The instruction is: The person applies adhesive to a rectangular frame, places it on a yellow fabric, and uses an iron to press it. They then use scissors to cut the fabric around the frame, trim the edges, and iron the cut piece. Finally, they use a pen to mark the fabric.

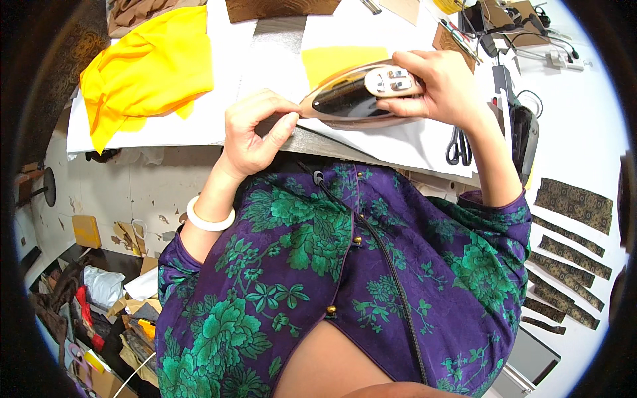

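The right hand (pixel 443 86) is wrapped around the back of an iron (pixel 348 99), thumb on one side and fingers on the other. The fingers' far ends are hard to see. The iron is over the front part of the bench (pixel 277 41), with its pointed tip toward the left hand (pixel 255 129). The left hand is curled, thumb and finger close together, right by that tip. I cannot tell if they pinch anything. The flat bottom of the iron is hidden, so I cannot tell if it touches what is below.

A small yellow piece (pixel 342 61) sits just behind the iron, which may cover some of it. A big yellow cloth (pixel 152 69) lies crumpled on the left, and its folds hide its shape. The scissors (pixel 458 147) show their black handles near the right arm; the blades are hard to make out. A brown block (pixel 279 8) is cut off at the top.
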The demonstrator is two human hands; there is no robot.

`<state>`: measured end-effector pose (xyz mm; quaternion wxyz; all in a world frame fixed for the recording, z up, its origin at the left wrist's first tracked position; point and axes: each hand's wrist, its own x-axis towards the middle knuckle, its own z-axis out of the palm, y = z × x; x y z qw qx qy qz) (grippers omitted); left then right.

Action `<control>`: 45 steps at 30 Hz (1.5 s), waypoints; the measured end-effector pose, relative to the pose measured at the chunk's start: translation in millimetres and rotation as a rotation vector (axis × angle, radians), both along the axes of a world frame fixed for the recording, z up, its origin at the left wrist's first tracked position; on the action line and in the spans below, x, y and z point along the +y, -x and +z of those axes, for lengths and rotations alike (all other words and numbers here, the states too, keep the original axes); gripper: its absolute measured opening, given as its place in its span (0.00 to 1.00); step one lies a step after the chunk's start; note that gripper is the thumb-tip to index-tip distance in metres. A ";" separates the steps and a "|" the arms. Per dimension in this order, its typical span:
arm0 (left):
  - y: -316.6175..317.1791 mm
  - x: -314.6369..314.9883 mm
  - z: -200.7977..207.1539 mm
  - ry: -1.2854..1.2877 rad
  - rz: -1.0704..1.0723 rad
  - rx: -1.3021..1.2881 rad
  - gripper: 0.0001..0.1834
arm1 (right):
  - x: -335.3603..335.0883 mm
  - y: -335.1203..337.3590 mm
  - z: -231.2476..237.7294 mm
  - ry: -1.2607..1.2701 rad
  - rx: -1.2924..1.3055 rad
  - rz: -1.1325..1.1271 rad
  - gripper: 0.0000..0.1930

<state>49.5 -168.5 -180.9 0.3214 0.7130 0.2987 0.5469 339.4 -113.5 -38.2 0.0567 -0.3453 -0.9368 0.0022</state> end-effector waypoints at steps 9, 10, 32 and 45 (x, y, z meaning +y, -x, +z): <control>0.0 -1.5 1.1 -0.008 -0.009 0.012 0.07 | 21.2 0.8 -1.4 -0.013 -0.044 -0.031 0.27; -1.1 -0.9 1.2 -0.014 -0.010 0.005 0.07 | 26.0 1.7 -1.0 -0.010 -0.044 -0.050 0.27; 0.4 -3.6 4.9 0.024 -0.015 0.066 0.07 | 66.7 30.4 10.7 -0.075 -0.034 -0.068 0.27; -0.2 0.9 -0.9 -0.014 -0.015 0.047 0.07 | 64.5 40.2 7.7 -0.096 -0.031 -0.075 0.28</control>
